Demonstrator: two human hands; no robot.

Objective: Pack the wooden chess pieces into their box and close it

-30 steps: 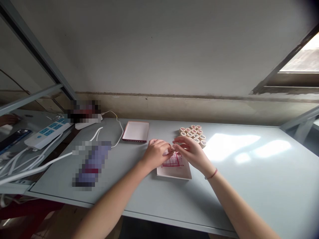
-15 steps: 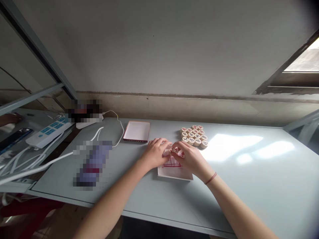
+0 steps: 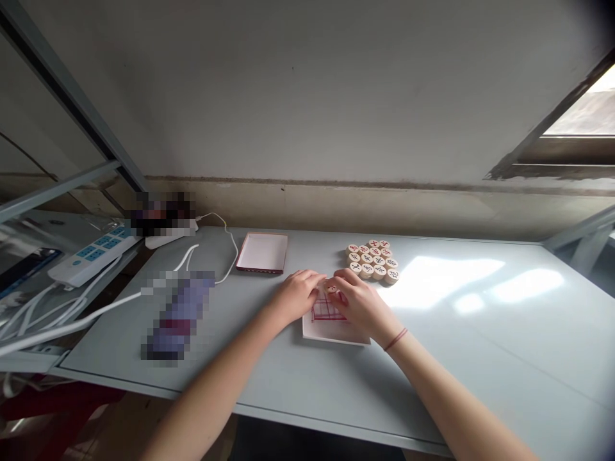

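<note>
My right hand reaches in from the right, its thumb and fingers closed on a round wooden Chinese chess piece. Below that piece lies a shallow white box with a red grid drawn on its inside floor. At the box's left edge is my left hand, fingers curled and close together on the rim; the fingertips come near the piece and partly hide the box's far side. Just beyond my right hand several Chinese chess pieces, with red and black characters, sit packed together in rows, seemingly stacked.
A second shallow box part, white inside with a dark red edge, lies at the back. To the left are a blurred purple object, white cables and a power strip. A wall runs behind the grey table.
My right hand has shifted slightly left and up with the piece, showing more of the red grid. My left hand's fingers have drawn together. The view has shifted a little.
</note>
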